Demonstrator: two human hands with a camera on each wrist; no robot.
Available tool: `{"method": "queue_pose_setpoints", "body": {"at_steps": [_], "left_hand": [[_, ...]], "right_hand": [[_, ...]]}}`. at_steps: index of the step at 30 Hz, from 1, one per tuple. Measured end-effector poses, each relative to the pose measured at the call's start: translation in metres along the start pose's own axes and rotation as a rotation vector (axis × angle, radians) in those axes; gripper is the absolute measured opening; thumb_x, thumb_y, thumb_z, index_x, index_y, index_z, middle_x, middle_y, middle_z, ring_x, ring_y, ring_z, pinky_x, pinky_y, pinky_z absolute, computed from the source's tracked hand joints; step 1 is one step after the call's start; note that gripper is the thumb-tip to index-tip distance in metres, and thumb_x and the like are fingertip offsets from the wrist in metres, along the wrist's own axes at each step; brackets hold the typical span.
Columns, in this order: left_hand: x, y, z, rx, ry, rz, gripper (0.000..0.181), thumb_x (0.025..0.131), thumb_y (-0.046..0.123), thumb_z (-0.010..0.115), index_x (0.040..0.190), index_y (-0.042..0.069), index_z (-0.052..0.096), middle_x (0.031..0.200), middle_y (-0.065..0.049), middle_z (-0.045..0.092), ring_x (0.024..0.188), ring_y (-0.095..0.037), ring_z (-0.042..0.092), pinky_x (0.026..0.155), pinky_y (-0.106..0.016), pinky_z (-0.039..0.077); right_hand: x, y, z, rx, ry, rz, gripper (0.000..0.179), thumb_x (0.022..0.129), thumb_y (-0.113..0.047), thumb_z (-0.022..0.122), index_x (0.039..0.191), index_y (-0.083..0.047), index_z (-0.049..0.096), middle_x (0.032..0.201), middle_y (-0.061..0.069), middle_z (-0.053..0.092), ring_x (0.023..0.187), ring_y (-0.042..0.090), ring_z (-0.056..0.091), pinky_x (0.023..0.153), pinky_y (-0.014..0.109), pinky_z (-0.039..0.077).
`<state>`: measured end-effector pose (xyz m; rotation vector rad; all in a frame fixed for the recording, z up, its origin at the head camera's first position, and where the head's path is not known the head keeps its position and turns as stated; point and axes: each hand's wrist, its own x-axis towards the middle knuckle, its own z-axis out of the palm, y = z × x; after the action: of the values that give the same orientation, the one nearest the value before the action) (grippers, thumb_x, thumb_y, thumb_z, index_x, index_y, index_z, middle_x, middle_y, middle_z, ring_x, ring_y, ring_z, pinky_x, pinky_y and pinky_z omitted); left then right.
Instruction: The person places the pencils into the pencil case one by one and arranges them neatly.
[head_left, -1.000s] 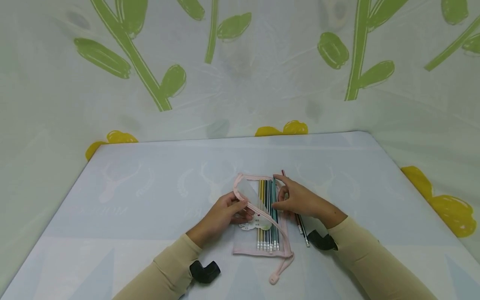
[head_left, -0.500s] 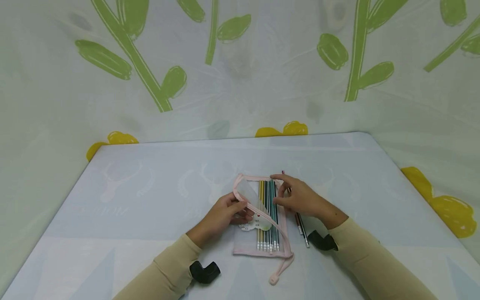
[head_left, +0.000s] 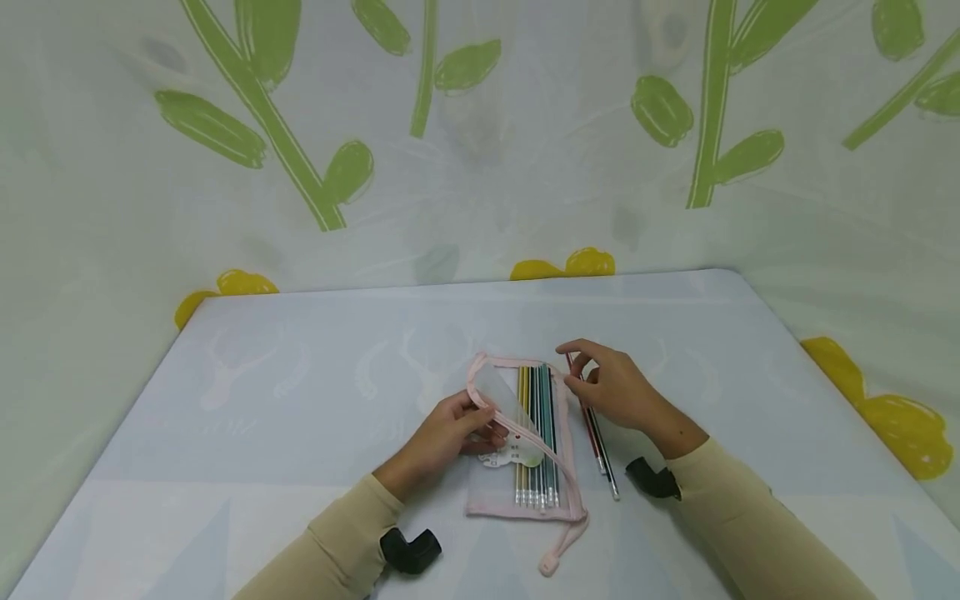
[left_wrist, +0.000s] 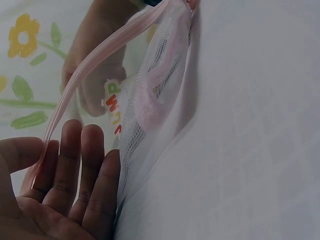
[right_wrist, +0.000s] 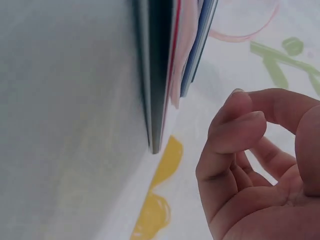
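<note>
A see-through mesh pencil pouch [head_left: 517, 514] with pink zip trim lies on the table. Its raised zip edge [left_wrist: 95, 57] is pinched between thumb and forefinger of my left hand [head_left: 453, 433]. Several pencils [head_left: 536, 467], yellow, dark and teal, lie side by side inside it. A printed white card [head_left: 517, 452] shows there too. Just right of the pouch, loose pencils [head_left: 594, 433], one red and one black, lie on the tabletop. My right hand [head_left: 618, 387] hovers over their far ends, fingers loosely bent; the right wrist view shows nothing between the fingertips.
The pouch's pink pull cord [head_left: 551, 562] trails toward the front. Under everything is a pale patterned table [head_left: 300, 467], with a curtain [head_left: 525, 167] of printed green leaves behind its far edge. Black wrist bands [head_left: 411, 552] sit on both sleeves.
My right hand has moved right, from over the pencils in the pouch to the loose pencils beside it. My left hand keeps holding the zip edge in place.
</note>
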<state>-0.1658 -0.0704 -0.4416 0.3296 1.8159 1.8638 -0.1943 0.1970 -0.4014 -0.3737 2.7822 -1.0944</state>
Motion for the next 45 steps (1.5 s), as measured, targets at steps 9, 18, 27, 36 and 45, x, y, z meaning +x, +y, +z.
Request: {"method": "queue_pose_setpoints", "body": {"at_steps": [9,18,27,36,45], "left_hand": [[-0.001,-0.002,0.000,0.013,-0.002,0.013,0.027,0.104,0.017,0.049,0.116,-0.006,0.053,0.102,-0.017,0.069,0.085,-0.011,0.068,0.089,-0.038,0.058],[-0.001,-0.002,0.000,-0.007,-0.004,0.013,0.026,0.104,0.017,0.049,0.117,-0.007,0.052,0.102,-0.016,0.069,0.085,-0.012,0.068,0.088,-0.037,0.058],[-0.002,-0.002,0.000,-0.001,-0.008,0.017,0.027,0.105,0.017,0.049,0.118,-0.007,0.052,0.101,-0.016,0.069,0.085,-0.011,0.068,0.089,-0.037,0.058],[-0.002,-0.003,-0.001,0.007,-0.004,0.015,0.027,0.105,0.018,0.049,0.116,-0.006,0.053,0.101,-0.015,0.069,0.085,-0.011,0.068,0.089,-0.038,0.058],[-0.001,-0.001,0.000,0.000,-0.008,0.021,0.026,0.105,0.017,0.049,0.116,-0.006,0.052,0.103,-0.017,0.069,0.085,-0.011,0.068,0.089,-0.037,0.058]], "right_hand": [[0.001,0.004,-0.003,-0.114,0.023,0.010,0.047,0.094,-0.009,0.066,0.139,-0.008,0.052,0.100,0.010,0.064,0.072,0.017,0.056,0.059,0.028,0.049],[0.003,0.013,-0.006,-0.126,-0.056,0.049,0.054,0.095,-0.009,0.066,0.144,-0.010,0.045,0.101,0.011,0.063,0.071,0.016,0.056,0.061,0.028,0.050],[0.002,0.017,-0.009,-0.123,-0.126,0.050,0.058,0.094,-0.007,0.064,0.148,-0.007,0.040,0.095,0.010,0.062,0.067,0.015,0.054,0.060,0.029,0.048],[0.004,0.021,-0.008,-0.141,-0.157,0.057,0.060,0.095,-0.007,0.062,0.150,-0.008,0.037,0.090,0.008,0.061,0.067,0.015,0.053,0.059,0.029,0.046],[0.003,0.021,-0.010,-0.155,-0.156,0.051,0.063,0.094,-0.005,0.063,0.150,-0.007,0.035,0.087,0.007,0.061,0.067,0.015,0.054,0.059,0.030,0.047]]}}
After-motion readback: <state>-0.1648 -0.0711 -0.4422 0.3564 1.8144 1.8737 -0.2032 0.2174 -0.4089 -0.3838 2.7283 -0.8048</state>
